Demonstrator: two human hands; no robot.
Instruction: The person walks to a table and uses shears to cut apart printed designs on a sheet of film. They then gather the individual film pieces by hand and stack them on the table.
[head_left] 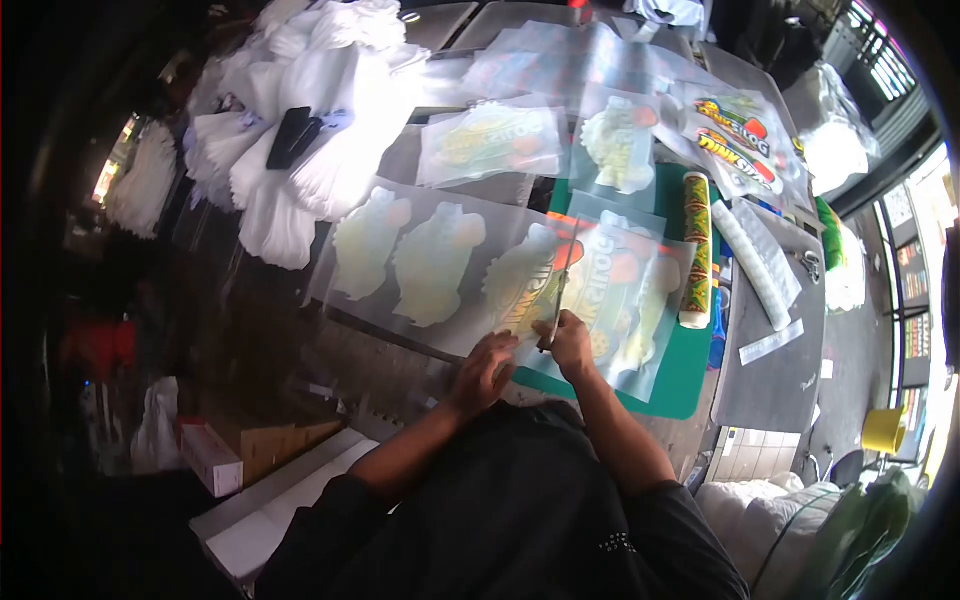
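A long translucent film sheet with printed logo shapes lies across the table and partly over a green cutting mat. My right hand is closed around the dark handle of what look like long scissors. Their blades point away from me, along the film between two printed shapes. Beside it, my left hand pinches the sheet's near edge, its fingertips close to the handle. A separate printed film piece rests on the far part of the mat.
White garments are piled at the far left, with a black phone-like object on top. A patterned roll, clear film rolls and printed sheets lie right. Cardboard boxes stand below left.
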